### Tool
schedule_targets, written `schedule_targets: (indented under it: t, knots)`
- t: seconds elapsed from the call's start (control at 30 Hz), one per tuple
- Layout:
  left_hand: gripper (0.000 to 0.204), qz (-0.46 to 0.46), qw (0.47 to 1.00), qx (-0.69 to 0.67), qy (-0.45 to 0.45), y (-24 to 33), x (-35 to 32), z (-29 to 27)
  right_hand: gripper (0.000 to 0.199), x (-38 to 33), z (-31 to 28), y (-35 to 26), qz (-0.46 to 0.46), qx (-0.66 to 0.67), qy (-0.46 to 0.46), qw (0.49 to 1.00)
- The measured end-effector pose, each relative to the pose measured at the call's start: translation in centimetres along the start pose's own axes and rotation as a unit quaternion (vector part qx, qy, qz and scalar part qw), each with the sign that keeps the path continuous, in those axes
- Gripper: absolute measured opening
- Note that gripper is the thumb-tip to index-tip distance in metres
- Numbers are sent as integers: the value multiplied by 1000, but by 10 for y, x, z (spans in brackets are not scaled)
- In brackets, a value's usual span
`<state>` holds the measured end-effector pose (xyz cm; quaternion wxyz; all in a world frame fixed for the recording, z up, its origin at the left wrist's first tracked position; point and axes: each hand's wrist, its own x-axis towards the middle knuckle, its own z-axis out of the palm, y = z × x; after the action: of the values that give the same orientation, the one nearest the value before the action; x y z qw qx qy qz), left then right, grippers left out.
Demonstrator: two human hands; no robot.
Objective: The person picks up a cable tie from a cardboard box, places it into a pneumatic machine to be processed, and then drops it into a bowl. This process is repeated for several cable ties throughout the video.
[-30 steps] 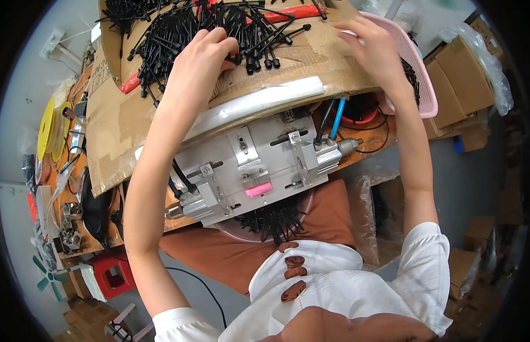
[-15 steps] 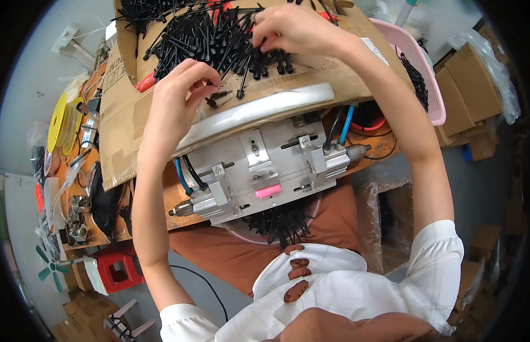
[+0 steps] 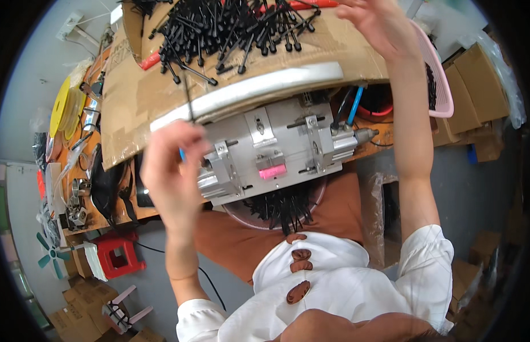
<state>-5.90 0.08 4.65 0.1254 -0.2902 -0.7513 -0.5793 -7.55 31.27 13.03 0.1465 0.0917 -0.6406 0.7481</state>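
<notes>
My left hand, smeared by motion, is in front of the cardboard's near edge, beside the left clamp of a metal fixture. A thin black rod sticks up from its pinched fingertips. My right hand is raised at the top right, its fingers loosely apart and partly cut off by the frame edge, with nothing visible in them. A heap of black rods with thicker end caps lies on the cardboard. A pink block is at the fixture's front middle.
A clear bowl of black rods is on my lap below the fixture. A pink basket stands at the right. Blue and black tubes run to the clamps. A yellow spool and a red stool are at the left.
My left hand has come down from the heap toward the fixture's left side with a black rod. My right hand has left the heap, moving up and to the right.
</notes>
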Motion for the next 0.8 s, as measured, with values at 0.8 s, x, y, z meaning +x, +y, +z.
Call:
schedule_targets:
  t: [0.8]
  knots:
    - [24,56,937,337,-68,-30,76,15,21,-125,-89,2,-142,-513,382,755]
